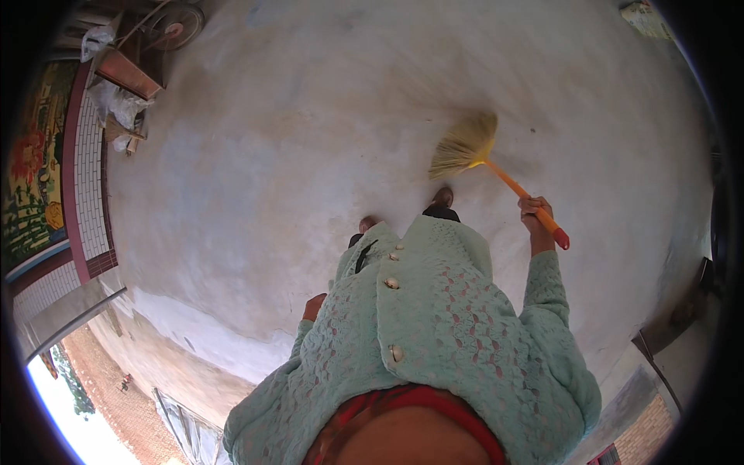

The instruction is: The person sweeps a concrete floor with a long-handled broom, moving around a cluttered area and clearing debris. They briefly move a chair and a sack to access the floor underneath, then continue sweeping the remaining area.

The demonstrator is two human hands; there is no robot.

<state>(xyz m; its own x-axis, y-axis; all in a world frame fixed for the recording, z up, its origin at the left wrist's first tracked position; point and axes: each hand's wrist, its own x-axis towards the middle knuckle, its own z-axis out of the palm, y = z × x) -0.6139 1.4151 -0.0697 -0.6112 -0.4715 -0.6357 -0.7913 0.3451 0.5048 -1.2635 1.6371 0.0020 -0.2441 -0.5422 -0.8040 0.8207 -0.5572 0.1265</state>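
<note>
In my right hand [536, 211] is the orange handle of a broom [470, 143], gripped near its red end. The broom's fan of yellowish bristles spreads over the concrete floor in front of my feet, tilted toward the left. My left hand [314, 307] hangs low beside my pale green knitted cardigan. Only a small part of it shows past the sleeve, and its fingers cannot be made out.
Grey concrete floor [256, 155] surrounds me. At the far left stand a wheeled cart [128, 71], plastic bags [120, 105] and a small hand brush [124, 133], beside a tiled wall with a painted panel [35, 170]. A pale sack [645, 19] lies at the far right.
</note>
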